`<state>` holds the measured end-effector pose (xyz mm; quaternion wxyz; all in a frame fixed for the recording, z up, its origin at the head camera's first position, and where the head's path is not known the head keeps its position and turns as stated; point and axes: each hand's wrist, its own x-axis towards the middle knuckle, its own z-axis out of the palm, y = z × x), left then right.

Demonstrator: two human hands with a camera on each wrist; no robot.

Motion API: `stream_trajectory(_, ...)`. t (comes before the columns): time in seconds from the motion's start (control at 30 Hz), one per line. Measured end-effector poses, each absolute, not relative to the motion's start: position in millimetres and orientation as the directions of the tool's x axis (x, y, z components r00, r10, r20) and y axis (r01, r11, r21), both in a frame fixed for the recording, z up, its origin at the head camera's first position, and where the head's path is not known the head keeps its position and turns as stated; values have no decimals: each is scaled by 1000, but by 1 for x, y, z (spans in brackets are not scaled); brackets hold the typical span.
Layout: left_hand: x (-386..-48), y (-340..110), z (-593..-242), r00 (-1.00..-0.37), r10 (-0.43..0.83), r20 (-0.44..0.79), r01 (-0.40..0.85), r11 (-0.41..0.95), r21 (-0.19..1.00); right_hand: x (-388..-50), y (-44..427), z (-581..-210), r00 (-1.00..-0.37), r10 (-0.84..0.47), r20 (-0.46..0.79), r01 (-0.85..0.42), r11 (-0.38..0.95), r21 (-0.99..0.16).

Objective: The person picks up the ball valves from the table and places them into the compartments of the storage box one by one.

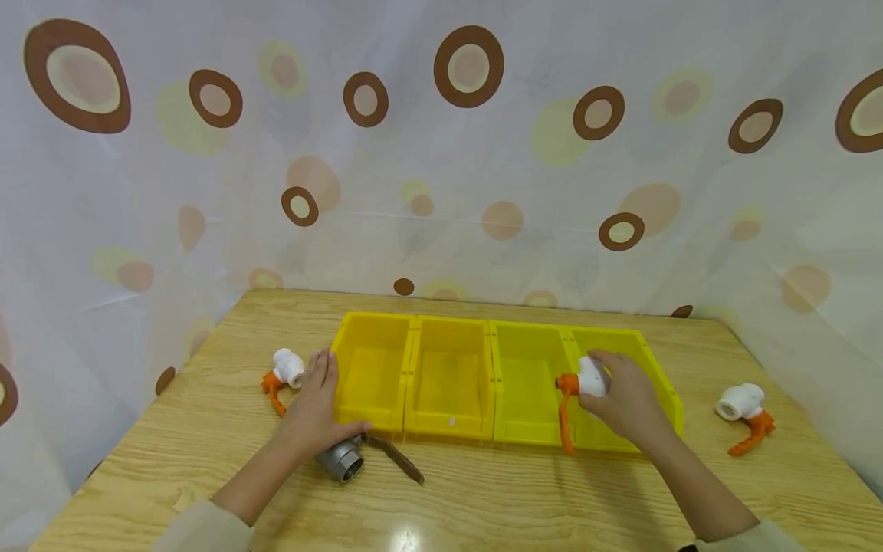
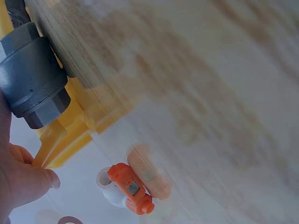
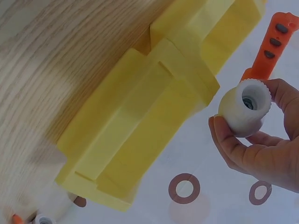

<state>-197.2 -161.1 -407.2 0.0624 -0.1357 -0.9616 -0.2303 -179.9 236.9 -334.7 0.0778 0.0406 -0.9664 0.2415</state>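
Observation:
My right hand (image 1: 631,402) pinches a white valve (image 1: 592,377) with an orange handle, held above the rightmost yellow bin (image 1: 662,368). In the right wrist view, thumb and fingers wrap the white body (image 3: 245,107), its round opening facing the camera. My left hand (image 1: 310,410) rests against the left end of the yellow bin row (image 1: 372,372), its thumb at the front corner and its other fingers along the side. Beside that hand lies a grey metal valve (image 1: 341,460) with a brown lever, partly covered by the hand; the left wrist view shows its body (image 2: 32,74) close up.
A white valve with an orange handle (image 1: 288,368) lies on the wooden table (image 1: 483,498) left of the bins. Another such valve (image 1: 741,402) lies at the far right. Four joined bins stand in a row, and a patterned cloth (image 1: 469,192) hangs behind the table.

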Motion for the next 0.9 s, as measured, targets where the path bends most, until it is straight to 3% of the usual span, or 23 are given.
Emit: stream_trajectory(0.9, -196, -160, -405, -950, 236, 204, 302, 863, 405, -230, 194, -351, -983, -44, 177, -128, 857, -500)
